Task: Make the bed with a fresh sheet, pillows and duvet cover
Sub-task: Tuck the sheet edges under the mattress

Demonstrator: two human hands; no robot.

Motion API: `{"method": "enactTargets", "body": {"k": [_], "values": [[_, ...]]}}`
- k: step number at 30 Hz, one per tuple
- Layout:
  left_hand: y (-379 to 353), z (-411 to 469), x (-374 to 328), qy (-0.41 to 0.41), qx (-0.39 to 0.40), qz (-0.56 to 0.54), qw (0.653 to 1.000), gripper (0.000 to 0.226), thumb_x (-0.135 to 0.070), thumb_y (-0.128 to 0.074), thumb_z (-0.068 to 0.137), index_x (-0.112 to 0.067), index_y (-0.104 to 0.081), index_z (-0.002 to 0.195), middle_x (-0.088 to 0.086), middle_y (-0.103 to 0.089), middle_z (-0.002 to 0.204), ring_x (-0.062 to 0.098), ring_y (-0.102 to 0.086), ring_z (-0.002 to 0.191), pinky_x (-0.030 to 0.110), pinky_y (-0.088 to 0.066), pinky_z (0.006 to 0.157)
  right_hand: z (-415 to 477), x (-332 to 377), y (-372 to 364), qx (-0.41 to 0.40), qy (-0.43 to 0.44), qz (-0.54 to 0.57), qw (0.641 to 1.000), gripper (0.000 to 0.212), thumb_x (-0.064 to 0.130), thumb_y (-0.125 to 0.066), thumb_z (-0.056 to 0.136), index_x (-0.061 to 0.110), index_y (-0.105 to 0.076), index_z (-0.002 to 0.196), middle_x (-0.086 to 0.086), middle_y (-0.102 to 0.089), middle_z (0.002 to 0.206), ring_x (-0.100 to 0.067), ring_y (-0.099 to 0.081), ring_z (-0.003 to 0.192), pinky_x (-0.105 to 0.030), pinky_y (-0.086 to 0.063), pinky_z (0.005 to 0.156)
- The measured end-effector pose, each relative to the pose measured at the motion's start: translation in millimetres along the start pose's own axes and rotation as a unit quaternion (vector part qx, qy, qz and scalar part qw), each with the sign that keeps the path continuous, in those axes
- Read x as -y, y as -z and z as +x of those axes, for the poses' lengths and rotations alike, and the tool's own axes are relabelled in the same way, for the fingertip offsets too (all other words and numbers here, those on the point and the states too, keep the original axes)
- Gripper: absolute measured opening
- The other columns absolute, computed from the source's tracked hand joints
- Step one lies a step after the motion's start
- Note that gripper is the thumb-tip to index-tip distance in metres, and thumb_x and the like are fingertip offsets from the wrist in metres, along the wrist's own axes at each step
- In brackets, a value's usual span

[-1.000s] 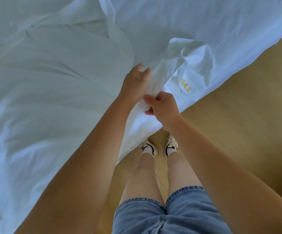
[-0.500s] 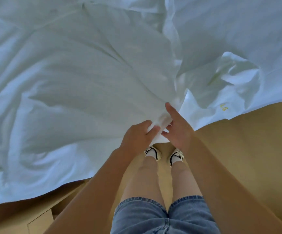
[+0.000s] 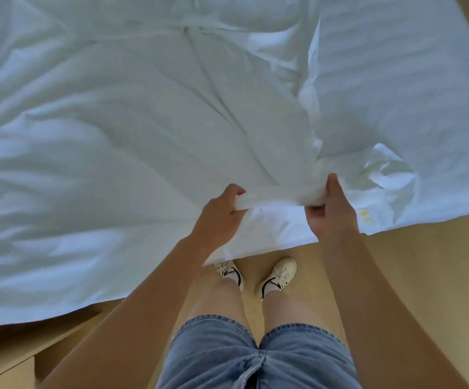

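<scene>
1. Grip: the left hand point(image 3: 222, 217) and the right hand point(image 3: 330, 211) each clench the same bunched roll of the wide, white, rumpled cotton bed linen point(image 3: 132, 141). Their fingers are curled round it, and a short taut stretch of cloth runs between them.
2. The hands hold the cloth near its near edge, probably because a pull or a shake from there carries across the whole spread.
3. The linen lies over the bed and fills most of the view. Its near hem hangs past the light wooden bed frame point(image 3: 17, 346) at lower left and over the tan wooden floor point(image 3: 424, 276) at right.
4. I cannot tell whether it is the sheet or the duvet cover. A second, faintly striped layer overlaps it on the right.
5. Creases fan out from the bunched roll, which suggests that the hands, not the mattress, are setting the tension. The surface is far from smooth.
6. A small yellow embroidered mark point(image 3: 365, 216) sits just beside the right hand, close to the hem. It likely marks an end or corner, and so helps in laying the cloth the right way round.
7. The person stands close in blue denim shorts point(image 3: 255, 357), with white trainers point(image 3: 279, 276) just short of the hanging hem, so both arms reach without leaning.
8. No pillows are in view, so much of the task seems to remain.
</scene>
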State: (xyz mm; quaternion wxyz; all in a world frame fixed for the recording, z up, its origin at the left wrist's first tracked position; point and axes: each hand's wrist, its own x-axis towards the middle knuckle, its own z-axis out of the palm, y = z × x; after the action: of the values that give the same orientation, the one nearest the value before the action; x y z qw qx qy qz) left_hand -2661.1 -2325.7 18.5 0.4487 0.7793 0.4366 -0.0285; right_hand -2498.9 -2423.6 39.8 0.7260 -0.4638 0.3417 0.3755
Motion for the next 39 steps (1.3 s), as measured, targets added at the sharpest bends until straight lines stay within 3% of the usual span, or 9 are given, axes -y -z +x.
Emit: {"method": "enactTargets", "body": {"k": [5, 11, 15, 18, 21, 26, 30, 34, 39], "values": [[26.2, 4.1, -21.0, -0.074, 0.061, 0.008, 0.995, 0.035, -0.041, -0.039, 0.098, -0.013, -0.046, 0.117, 0.012, -0.06, 0.08, 0.025, -0.057, 0.068, 0.035, -0.047, 0.067, -14.5, -29.9, -12.6, 0.098, -0.091, 0.005, 0.991, 0.023, 0.025, -0.061, 0.091, 0.011, -0.062, 0.109, -0.007, -0.071, 0.101, -0.022, -0.068, 0.094, -0.037, -0.056, 0.077], [58.0, 13.1, -11.2, -0.11, -0.036, 0.024, 0.993, 0.032, -0.023, -0.045, 0.099, -0.014, -0.043, 0.068, 0.004, -0.044, 0.073, 0.022, -0.046, 0.08, 0.029, -0.036, 0.074, -22.3, -32.1, -50.8, 0.145, -0.007, -0.068, 0.987, 0.009, 0.006, -0.059, 0.091, 0.006, -0.064, 0.098, -0.004, -0.074, 0.086, -0.013, -0.072, 0.076, -0.022, -0.056, 0.061], [74.9, 15.6, -9.0, -0.102, -0.034, -0.023, 0.994, 0.022, -0.032, -0.053, 0.094, -0.017, -0.067, 0.1, 0.0, -0.061, 0.091, 0.013, -0.056, 0.083, 0.024, -0.042, 0.075, -26.8, -44.4, -71.1, 0.101, 0.041, -0.214, 0.971, 0.011, 0.019, -0.073, 0.081, 0.01, -0.066, 0.083, 0.001, -0.073, 0.076, -0.013, -0.07, 0.068, -0.027, -0.056, 0.067], [67.8, 14.1, -13.5, -0.081, 0.112, -0.021, 0.99, 0.028, -0.04, -0.064, 0.085, -0.013, -0.06, 0.093, -0.006, -0.062, 0.081, 0.01, -0.056, 0.068, 0.023, -0.043, 0.063, -32.4, -60.9, -82.2, 0.104, 0.052, -0.334, 0.935, 0.02, 0.026, -0.076, 0.078, 0.009, -0.066, 0.077, 0.0, -0.069, 0.066, -0.017, -0.068, 0.063, -0.027, -0.053, 0.055], [66.7, 17.5, -12.4, -0.042, 0.068, -0.08, 0.994, 0.036, -0.027, -0.058, 0.089, -0.011, -0.037, 0.064, -0.001, -0.039, 0.058, 0.013, -0.034, 0.052, 0.023, -0.028, 0.053, -31.6, -68.5, -90.2, 0.114, 0.048, -0.373, 0.92, 0.022, 0.031, -0.075, 0.078, 0.011, -0.065, 0.08, 0.0, -0.065, 0.069, -0.016, -0.064, 0.063, -0.026, -0.05, 0.058], [55.7, 14.6, -24.8, -0.097, 0.046, -0.089, 0.99, 0.039, -0.014, -0.047, 0.094, -0.019, -0.029, 0.061, -0.006, -0.031, 0.052, 0.007, -0.032, 0.046, 0.019, -0.026, 0.048, -18.8, -52.6, -83.6, 0.076, -0.06, -0.304, 0.948, 0.037, 0.043, -0.069, 0.082, 0.016, -0.062, 0.107, -0.001, -0.07, 0.098, -0.017, -0.066, 0.084, -0.025, -0.049, 0.066], [31.4, 14.7, -41.3, -0.163, 0.124, -0.04, 0.978, 0.012, -0.019, -0.046, 0.096, -0.015, -0.057, 0.099, -0.001, -0.06, 0.087, 0.008, -0.054, 0.077, 0.022, -0.039, 0.069, -10.6, -30.3, -70.1, 0.084, -0.043, -0.253, 0.963, 0.017, 0.002, -0.054, 0.091, 0.009, -0.063, 0.103, -0.008, -0.07, 0.081, -0.021, -0.069, 0.068, -0.028, -0.056, 0.059], [7.7, 23.9, -24.2, -0.226, 0.093, 0.113, 0.963, 0.07, -0.043, -0.061, 0.082, -0.033, -0.026, 0.142, -0.003, -0.046, 0.128, 0.016, -0.045, 0.114, 0.029, -0.04, 0.084, 0.4, 4.2, -64.1, -0.007, 0.053, -0.142, 0.988, 0.028, -0.006, -0.036, 0.09, 0.012, -0.053, 0.077, -0.009, -0.051, 0.071, -0.02, -0.052, 0.061, -0.029, -0.045, 0.062], [-18.8, 36.9, -7.6, 0.037, 0.121, 0.204, 0.971, 0.035, -0.029, -0.035, 0.1, -0.017, -0.042, 0.132, 0.008, -0.059, 0.122, 0.03, -0.055, 0.11, 0.034, -0.042, 0.085, 13.9, 51.3, -49.7, -0.047, 0.08, -0.1, 0.991, 0.032, -0.011, -0.033, 0.08, 0.011, -0.051, 0.065, -0.002, -0.046, 0.064, -0.016, -0.05, 0.058, -0.026, -0.042, 0.052]]}}
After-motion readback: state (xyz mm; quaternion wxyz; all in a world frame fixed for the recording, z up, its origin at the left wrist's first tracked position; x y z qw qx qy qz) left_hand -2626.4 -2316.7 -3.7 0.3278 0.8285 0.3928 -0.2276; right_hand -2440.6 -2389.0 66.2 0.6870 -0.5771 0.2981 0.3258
